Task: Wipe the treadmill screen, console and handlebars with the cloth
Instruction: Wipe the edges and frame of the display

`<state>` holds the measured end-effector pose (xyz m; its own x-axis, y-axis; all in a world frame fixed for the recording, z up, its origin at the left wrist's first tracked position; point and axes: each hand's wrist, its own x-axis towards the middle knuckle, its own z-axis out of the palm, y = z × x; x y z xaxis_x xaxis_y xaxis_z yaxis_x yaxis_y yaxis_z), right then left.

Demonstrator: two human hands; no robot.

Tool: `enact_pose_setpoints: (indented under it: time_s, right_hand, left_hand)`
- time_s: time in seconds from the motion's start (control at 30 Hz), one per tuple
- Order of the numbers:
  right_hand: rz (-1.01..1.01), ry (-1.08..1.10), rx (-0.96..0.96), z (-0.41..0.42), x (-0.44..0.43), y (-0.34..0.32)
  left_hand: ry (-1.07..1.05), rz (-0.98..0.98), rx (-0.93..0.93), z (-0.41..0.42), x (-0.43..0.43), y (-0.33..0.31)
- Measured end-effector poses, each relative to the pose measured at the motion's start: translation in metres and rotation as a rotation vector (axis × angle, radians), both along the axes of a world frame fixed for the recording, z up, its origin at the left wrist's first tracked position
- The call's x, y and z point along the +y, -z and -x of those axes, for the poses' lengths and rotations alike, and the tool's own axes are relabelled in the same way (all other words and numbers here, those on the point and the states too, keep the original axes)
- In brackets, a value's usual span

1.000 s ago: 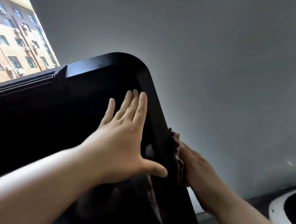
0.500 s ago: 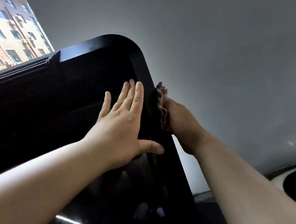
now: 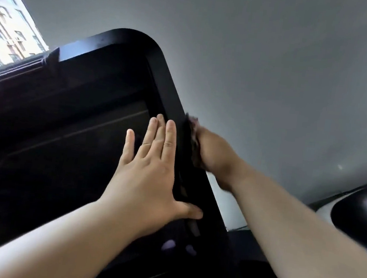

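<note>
L hand (image 3: 150, 169) lies flat on the dark treadmill screen (image 3: 75, 150), fingers straight & close together, thumb spread out onto the black frame (image 3: 168, 80). R hand (image 3: 213, 151) presses the bunched cloth (image 3: 194, 126) against the frame's outer right edge, level w/ the L fingertips. Its fingers are hidden, so grip can't be told.
</note>
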<state>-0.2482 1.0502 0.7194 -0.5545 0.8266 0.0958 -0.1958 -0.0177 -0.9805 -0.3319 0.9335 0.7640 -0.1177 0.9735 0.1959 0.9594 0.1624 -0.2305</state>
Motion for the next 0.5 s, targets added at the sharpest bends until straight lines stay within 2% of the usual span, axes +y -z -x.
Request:
enact_pose_setpoints:
  time_s: [0.13,0.23,0.4,0.5]
  right_hand:
    - [-0.029,0.004,0.08,0.008,0.009,-0.021]
    - [0.021,-0.05,0.132,0.001,-0.001,0.0]
    - [0.031,0.022,-0.051,-0.027,-0.028,0.072]
    - [0.158,0.015,-0.152,-0.04,-0.045,0.102]
  left_hand:
    - [-0.045,0.034,0.027,-0.005,0.002,0.001]
    - [-0.063,0.06,0.01,-0.006,0.002,0.003]
    - [-0.108,0.103,0.028,-0.013,0.004,0.004]
    - [-0.109,0.098,0.004,-0.013,0.004,0.003]
